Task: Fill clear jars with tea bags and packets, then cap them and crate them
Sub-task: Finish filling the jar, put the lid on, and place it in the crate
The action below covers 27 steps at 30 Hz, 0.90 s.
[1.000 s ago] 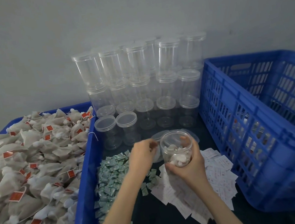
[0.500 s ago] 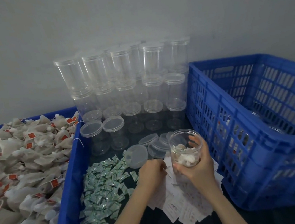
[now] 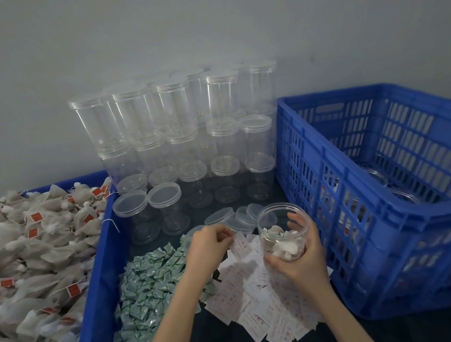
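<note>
right hand (image 3: pixel 305 260) gripping open jar (image 3: pixel 283 232), left hand (image 3: pixel 209 245) pinching white packet (image 3: pixel 239 244)

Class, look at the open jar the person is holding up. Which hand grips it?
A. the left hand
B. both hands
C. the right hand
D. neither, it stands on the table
C: the right hand wraps the open jar, while the left hand pinches a white packet.

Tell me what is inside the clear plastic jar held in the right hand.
The clear plastic jar holds white tea bags in its lower part; it has no lid. The right hand covers its base.
</note>
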{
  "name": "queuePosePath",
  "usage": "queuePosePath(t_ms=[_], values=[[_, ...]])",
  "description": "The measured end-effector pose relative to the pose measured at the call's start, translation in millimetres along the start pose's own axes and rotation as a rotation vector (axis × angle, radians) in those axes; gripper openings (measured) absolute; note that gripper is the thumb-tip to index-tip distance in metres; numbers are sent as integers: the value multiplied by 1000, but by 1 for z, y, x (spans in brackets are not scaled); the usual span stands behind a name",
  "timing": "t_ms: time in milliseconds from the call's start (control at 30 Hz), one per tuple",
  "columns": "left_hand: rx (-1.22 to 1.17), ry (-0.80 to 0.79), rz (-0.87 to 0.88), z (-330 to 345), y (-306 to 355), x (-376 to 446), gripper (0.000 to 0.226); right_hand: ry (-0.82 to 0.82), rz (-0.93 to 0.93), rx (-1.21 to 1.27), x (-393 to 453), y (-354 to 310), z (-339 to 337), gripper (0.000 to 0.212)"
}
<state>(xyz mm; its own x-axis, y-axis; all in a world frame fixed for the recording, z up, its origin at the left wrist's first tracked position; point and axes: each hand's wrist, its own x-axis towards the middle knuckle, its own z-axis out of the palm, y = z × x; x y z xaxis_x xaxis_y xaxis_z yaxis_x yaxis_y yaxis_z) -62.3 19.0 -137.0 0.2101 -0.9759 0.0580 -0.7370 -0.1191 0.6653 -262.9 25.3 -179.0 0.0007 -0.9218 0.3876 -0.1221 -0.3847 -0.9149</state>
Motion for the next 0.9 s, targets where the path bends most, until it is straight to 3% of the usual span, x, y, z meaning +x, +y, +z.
queuePosePath(t_ms=[100,233,300,400,533,600,733,833,900], values=[[30,89,-4,-17,11,-3,5,-6,19,-9,0,2,0,101],[-414,332,74,-43,42,-15,16,-42,54,-10,-6,2,2,99],[-545,228,128,-49,62,-19,19,-58,52,-5,-7,1,5,97],[-248,-14,200,-45,86,-23,13,-81,46,2,-7,-5,8,95],[295,-59,294,-37,99,-25,8,-83,28,15,-8,-15,10,96],[383,-34,315,-36,99,-24,14,-85,21,12,-8,-20,10,95],[54,35,408,-42,84,-25,33,-78,43,44,-8,-32,6,91],[-358,-301,350,-41,65,-34,81,-102,46,100,-4,-42,6,93],[-453,-423,301,-36,57,-39,103,-156,50,120,1,-50,7,91]])
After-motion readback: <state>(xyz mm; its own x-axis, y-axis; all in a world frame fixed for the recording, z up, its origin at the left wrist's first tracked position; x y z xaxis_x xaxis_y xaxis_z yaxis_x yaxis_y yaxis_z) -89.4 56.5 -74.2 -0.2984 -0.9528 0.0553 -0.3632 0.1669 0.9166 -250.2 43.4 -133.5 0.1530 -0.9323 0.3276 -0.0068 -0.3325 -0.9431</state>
